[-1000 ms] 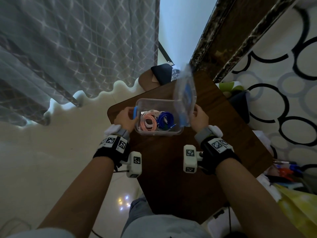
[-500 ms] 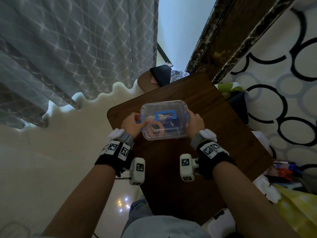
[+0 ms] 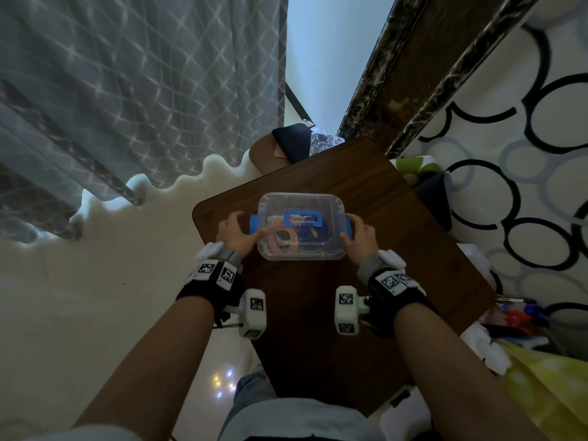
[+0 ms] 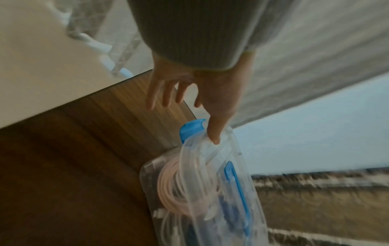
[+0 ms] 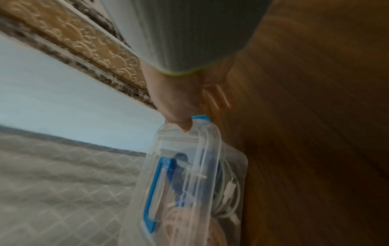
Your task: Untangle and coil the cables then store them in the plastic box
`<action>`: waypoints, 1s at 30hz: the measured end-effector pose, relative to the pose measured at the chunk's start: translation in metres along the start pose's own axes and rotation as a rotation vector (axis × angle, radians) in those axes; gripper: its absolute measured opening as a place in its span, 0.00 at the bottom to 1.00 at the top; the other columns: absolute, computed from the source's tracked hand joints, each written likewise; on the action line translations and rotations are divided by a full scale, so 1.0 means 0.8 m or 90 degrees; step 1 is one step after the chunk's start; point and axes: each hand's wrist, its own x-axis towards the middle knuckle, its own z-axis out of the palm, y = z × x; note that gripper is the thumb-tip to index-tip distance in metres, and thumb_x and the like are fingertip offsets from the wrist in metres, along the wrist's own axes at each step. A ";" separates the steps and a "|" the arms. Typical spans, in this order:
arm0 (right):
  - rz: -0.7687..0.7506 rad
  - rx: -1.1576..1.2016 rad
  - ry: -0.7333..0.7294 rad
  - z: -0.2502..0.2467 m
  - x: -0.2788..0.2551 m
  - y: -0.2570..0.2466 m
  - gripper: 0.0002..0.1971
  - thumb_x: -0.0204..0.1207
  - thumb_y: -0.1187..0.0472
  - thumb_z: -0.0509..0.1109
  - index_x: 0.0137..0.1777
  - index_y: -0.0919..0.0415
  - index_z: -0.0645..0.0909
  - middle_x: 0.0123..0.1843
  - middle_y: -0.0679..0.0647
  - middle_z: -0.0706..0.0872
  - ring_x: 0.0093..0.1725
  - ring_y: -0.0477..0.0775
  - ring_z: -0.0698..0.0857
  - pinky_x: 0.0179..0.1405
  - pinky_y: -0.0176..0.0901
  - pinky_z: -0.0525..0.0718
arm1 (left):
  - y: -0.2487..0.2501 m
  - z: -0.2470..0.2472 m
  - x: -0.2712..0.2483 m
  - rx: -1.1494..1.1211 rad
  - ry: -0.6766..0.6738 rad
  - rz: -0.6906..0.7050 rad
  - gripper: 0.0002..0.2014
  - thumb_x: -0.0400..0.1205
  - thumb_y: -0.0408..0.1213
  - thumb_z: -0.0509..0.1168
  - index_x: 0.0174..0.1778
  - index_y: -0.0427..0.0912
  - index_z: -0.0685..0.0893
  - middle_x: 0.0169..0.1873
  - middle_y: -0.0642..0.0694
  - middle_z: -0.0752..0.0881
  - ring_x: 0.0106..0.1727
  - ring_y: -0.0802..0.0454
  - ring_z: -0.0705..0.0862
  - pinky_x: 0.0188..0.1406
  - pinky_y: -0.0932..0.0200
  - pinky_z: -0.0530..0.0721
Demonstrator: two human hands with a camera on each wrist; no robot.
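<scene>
Pressing the see-through plastic box (image 3: pixel 300 227), left hand (image 3: pixel 237 232) spread, right hand (image 3: pixel 359 237) curled; unclipped lid may pop.

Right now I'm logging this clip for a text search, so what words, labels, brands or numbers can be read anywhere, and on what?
No readable words, brands or numbers.
Wrist bands: black-and-white square code patterns, no letters.
White camera blocks: the same kind of code squares, no letters.
Plastic box and its lid: no label or print visible.
Clutter at the right edge: too small and blurred to read.
</scene>
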 end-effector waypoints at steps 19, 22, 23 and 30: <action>-0.149 -0.068 0.023 0.005 0.002 -0.031 0.28 0.80 0.62 0.63 0.79 0.60 0.62 0.75 0.55 0.70 0.73 0.55 0.72 0.71 0.46 0.70 | -0.007 0.008 -0.010 0.106 0.081 0.114 0.27 0.81 0.44 0.64 0.76 0.45 0.69 0.63 0.40 0.74 0.59 0.45 0.77 0.57 0.57 0.74; -0.149 -0.041 -0.023 0.001 0.011 -0.031 0.29 0.81 0.65 0.61 0.80 0.57 0.58 0.80 0.54 0.65 0.78 0.55 0.66 0.75 0.47 0.66 | -0.009 0.015 -0.011 0.070 0.060 0.108 0.26 0.80 0.44 0.63 0.74 0.43 0.69 0.64 0.39 0.73 0.59 0.45 0.78 0.58 0.54 0.76; -0.140 -0.025 -0.043 0.000 0.012 -0.033 0.29 0.81 0.65 0.61 0.81 0.56 0.57 0.81 0.54 0.63 0.79 0.55 0.65 0.76 0.48 0.65 | -0.010 0.016 -0.011 0.057 0.056 0.102 0.25 0.81 0.44 0.62 0.74 0.43 0.70 0.64 0.39 0.74 0.59 0.45 0.78 0.57 0.55 0.76; -0.080 0.042 -0.004 0.001 0.008 -0.020 0.29 0.81 0.61 0.61 0.81 0.56 0.56 0.83 0.55 0.56 0.81 0.57 0.58 0.80 0.54 0.59 | -0.014 0.022 -0.022 -0.092 0.064 0.044 0.20 0.83 0.38 0.60 0.72 0.42 0.72 0.66 0.40 0.79 0.65 0.43 0.78 0.62 0.55 0.73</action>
